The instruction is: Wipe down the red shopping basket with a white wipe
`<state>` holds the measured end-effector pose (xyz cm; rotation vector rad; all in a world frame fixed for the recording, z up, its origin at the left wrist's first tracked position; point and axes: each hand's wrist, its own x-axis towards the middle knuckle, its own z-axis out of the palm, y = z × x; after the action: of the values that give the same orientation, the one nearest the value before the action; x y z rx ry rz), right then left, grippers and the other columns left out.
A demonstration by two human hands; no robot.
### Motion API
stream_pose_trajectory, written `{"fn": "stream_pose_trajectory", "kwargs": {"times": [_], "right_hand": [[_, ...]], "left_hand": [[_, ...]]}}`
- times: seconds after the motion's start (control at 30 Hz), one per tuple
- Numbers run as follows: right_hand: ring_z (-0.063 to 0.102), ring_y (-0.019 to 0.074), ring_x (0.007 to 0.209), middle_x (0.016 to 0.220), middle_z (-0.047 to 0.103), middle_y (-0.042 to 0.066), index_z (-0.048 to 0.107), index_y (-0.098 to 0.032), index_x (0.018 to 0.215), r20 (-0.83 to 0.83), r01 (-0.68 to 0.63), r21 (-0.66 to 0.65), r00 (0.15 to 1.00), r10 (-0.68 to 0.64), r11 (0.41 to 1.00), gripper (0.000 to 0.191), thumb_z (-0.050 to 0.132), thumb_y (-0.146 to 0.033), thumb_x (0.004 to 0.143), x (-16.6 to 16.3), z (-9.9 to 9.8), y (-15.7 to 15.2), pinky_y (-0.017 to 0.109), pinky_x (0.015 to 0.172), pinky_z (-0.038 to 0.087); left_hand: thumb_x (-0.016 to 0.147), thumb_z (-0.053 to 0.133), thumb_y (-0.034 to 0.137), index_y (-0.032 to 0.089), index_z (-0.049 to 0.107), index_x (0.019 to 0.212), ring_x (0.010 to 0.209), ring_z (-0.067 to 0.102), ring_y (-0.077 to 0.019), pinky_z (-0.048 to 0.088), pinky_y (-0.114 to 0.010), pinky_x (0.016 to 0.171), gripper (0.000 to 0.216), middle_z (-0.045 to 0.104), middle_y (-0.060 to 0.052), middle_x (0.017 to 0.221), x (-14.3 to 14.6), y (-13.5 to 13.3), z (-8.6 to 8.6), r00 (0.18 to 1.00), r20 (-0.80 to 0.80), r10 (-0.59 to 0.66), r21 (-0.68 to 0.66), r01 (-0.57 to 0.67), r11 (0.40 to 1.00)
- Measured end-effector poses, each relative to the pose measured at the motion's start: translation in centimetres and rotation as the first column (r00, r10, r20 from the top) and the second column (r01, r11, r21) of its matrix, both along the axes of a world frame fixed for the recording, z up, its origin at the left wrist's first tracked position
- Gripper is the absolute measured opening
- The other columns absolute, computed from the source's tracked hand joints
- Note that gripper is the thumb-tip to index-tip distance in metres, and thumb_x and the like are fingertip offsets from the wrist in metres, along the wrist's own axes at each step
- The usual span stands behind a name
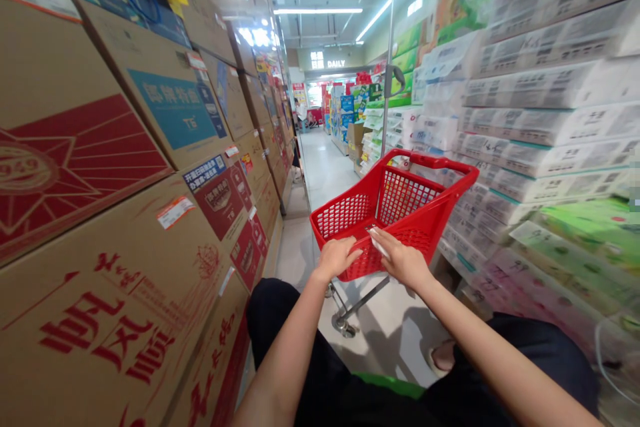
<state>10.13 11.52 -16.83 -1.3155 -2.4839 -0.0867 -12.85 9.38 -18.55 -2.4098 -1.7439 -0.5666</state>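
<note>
A red plastic shopping cart point(357, 265) with perforated basket walls stands on wheels right in front of me, its handle bar on the far side. My left hand point(338, 257) is closed over the near rim of the basket, thumb towards the right. To the right, my right hand point(404, 261) holds a small white tissue or cloth point(379, 245) against the same rim. Part of the white piece is hidden under the fingers.
Stacked cardboard cartons point(150, 280) wall the left side. Plastic-wrapped white packs point(530, 127) are piled on the right. Between them a pale tiled aisle point(323, 160) runs back, past a glass door with a grey handle point(396, 81). My knees flank the cart's near end.
</note>
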Motion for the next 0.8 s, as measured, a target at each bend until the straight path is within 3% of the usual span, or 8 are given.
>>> {"fn": "stream_pose_trajectory", "kwargs": {"times": [0.07, 0.2, 0.37, 0.5, 0.67, 0.8], "right_hand": [[0.064, 0.0185, 0.112, 0.159, 0.029, -0.009, 0.019, -0.044, 0.154, 0.02, -0.023, 0.003, 1.0, 0.023, 1.0, 0.078, 0.048, -0.022, 0.085, 0.0, 0.3, 0.0, 0.033, 0.08, 0.059], [0.064, 0.0193, 0.111, 0.157, 0.033, -0.009, 0.025, -0.043, 0.152, 0.023, 0.061, 0.029, 0.998, -0.061, 0.998, 0.069, 0.046, -0.027, 0.088, 1.0, 1.0, 1.0, 0.035, 0.081, 0.059], [0.067, 0.0199, 0.104, 0.159, 0.031, -0.004, 0.025, -0.038, 0.154, 0.053, 0.037, 0.043, 0.998, -0.039, 0.998, 0.071, 0.046, -0.026, 0.087, 0.0, 0.9, 0.4, 0.036, 0.08, 0.059], [0.067, 0.0189, 0.105, 0.158, 0.033, -0.006, 0.024, -0.041, 0.153, 0.067, -0.011, 0.03, 0.998, 0.009, 1.0, 0.073, 0.048, -0.024, 0.086, -0.3, 1.0, -0.1, 0.034, 0.081, 0.059], [0.065, 0.0202, 0.109, 0.157, 0.035, -0.007, 0.025, -0.043, 0.153, 0.023, 0.089, 0.034, 0.996, -0.09, 0.995, 0.07, 0.047, -0.027, 0.088, 1.6, 1.3, 1.0, 0.037, 0.083, 0.059], [0.066, 0.0211, 0.108, 0.159, 0.03, -0.006, 0.023, -0.04, 0.154, 0.007, 0.063, 0.04, 0.998, -0.063, 0.997, 0.072, 0.046, -0.026, 0.087, 0.0, 0.6, -0.1, 0.037, 0.08, 0.06]], "left_hand": [[0.099, 0.039, 0.053, 0.023, 0.062, 0.095, 0.087, 0.065, -0.0185, 0.044, -0.028, 0.078, 0.038, 0.071, -0.002, 0.095, -1.0, -0.1, 0.2, 1.0, 0.014, -0.019, -0.002, 0.019, 1.0], [0.1, 0.034, 0.055, 0.024, 0.063, 0.095, 0.09, 0.064, -0.0187, 0.044, -0.029, 0.082, 0.043, 0.07, -0.001, 0.096, -2.1, -0.3, 0.7, 0.999, 0.039, 0.025, 0.011, -0.026, 1.0], [0.098, 0.04, 0.054, 0.026, 0.059, 0.111, 0.098, 0.063, -0.0193, 0.047, -0.028, 0.08, 0.037, 0.066, -0.003, 0.108, 0.5, -0.2, 1.5, 0.99, 0.074, 0.123, -0.004, -0.123, 0.992], [0.101, 0.036, 0.047, 0.026, 0.057, 0.116, 0.1, 0.063, -0.0198, 0.046, -0.03, 0.083, 0.033, 0.065, -0.005, 0.112, 3.1, -0.2, 1.6, 0.984, 0.044, 0.173, 0.004, -0.173, 0.985], [0.101, 0.034, 0.049, 0.029, 0.057, 0.115, 0.096, 0.065, -0.0203, 0.047, -0.03, 0.076, 0.034, 0.069, -0.004, 0.107, 3.5, -0.2, 1.4, 0.97, 0.024, 0.242, -0.06, -0.24, 0.969], [0.1, 0.036, 0.05, 0.027, 0.058, 0.114, 0.093, 0.067, -0.0218, 0.047, -0.031, 0.077, 0.034, 0.07, -0.005, 0.104, 3.7, 0.2, 1.3, 0.961, 0.007, 0.278, -0.07, -0.276, 0.958]]}}
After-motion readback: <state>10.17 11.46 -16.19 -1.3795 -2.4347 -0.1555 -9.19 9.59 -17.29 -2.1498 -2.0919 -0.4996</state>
